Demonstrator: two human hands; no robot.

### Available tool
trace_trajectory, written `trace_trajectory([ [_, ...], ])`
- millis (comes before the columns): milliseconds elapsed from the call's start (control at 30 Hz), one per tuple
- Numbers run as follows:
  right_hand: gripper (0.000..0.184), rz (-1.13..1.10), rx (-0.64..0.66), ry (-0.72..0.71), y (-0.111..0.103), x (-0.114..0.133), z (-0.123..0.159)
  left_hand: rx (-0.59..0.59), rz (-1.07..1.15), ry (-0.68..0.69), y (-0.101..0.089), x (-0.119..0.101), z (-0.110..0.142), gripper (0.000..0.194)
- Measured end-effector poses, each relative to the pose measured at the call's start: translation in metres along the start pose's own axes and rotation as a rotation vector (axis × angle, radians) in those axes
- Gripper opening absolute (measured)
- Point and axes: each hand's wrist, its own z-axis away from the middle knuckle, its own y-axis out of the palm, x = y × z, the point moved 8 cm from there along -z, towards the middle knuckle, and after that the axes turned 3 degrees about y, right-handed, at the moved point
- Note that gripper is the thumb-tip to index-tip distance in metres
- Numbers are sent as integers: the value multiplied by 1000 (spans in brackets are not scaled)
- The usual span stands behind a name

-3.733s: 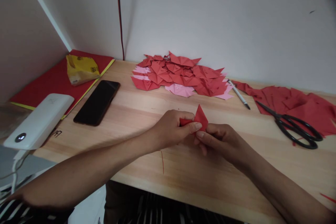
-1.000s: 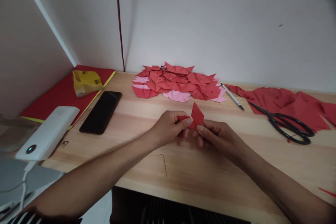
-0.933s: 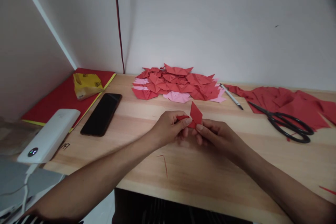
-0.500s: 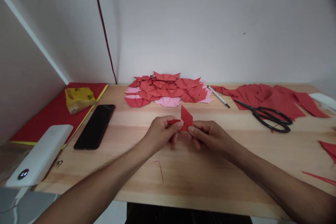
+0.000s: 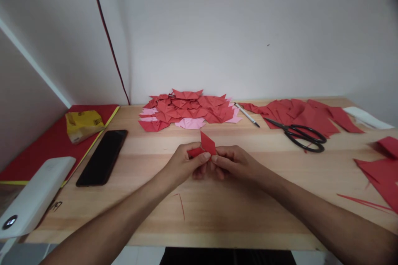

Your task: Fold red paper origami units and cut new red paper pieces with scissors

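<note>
Between my two hands, just above the wooden table [image 5: 248,227], is a small piece of folded red paper [image 5: 208,143] with one pointed flap standing up. My left hand [image 5: 189,160] pinches its left part under the thumb. My right hand [image 5: 230,160] grips its lower right edge, thumb tip close to the left thumb. The fingers behind the paper are partly hidden. Beyond my hands lies a pile of folded red and pink paper pieces [image 5: 188,109]. A thin red paper strip [image 5: 182,207] rests on the table in front of my left wrist.
Black-handled scissors [image 5: 298,134] lie by crumpled red paper [image 5: 306,114], with a pen [image 5: 248,115] to their left. More red sheets [image 5: 381,178] are at far right. On the left are a phone [image 5: 102,157], a white power bank [image 5: 37,196], and a yellow packet [image 5: 83,125] on a red folder [image 5: 40,149].
The view has swung to the right, bringing more red sheets into sight. Both hands still hold the folded paper, and my thumbs have come closer together on it.
</note>
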Motion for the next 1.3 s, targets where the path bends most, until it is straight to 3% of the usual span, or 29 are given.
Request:
trace_trajectory([
  [200, 26, 86, -96, 32, -3, 3, 2, -118, -66, -9, -3, 2, 3, 37],
  [333, 24, 83, -76, 15, -2, 9, 1, -97, -27, -32, 0, 6, 1, 38],
  [433, 24, 67, -131, 55, -8, 7, 1, -76, 34, -67, 0, 8, -1, 38],
  [700, 38, 110, -196, 58, -19, 5, 2, -144, 100, -52, -10, 5, 1, 36],
  [800, 37, -18, -123, 16, -17, 7, 2, -215, 225, 11, -18, 1, 1, 43],
  [867, 36, -125, -42, 14, -12, 5, 1, -229, 316, 40, -21, 0, 0, 38],
  [933, 37, -221, 31, 25, -7, 1, 0, -165, 408, 31, -16, 0, -1, 31],
  [1033, 37, -374, 75, 32, -3, -4, -1, -25, 537, -11, -3, 0, -1, 37],
  [1133, 35, -524, 126, 32, 3, -6, 0, 2, 519, -11, 2, 1, 1, 30],
  [1233, 33, -642, 243, 60, 16, -5, 3, 10, 437, -21, 6, 3, 3, 41],
  [1300, 31, -693, 285, 108, 24, -7, 4, 12, 420, -20, 8, 3, 3, 38],
])
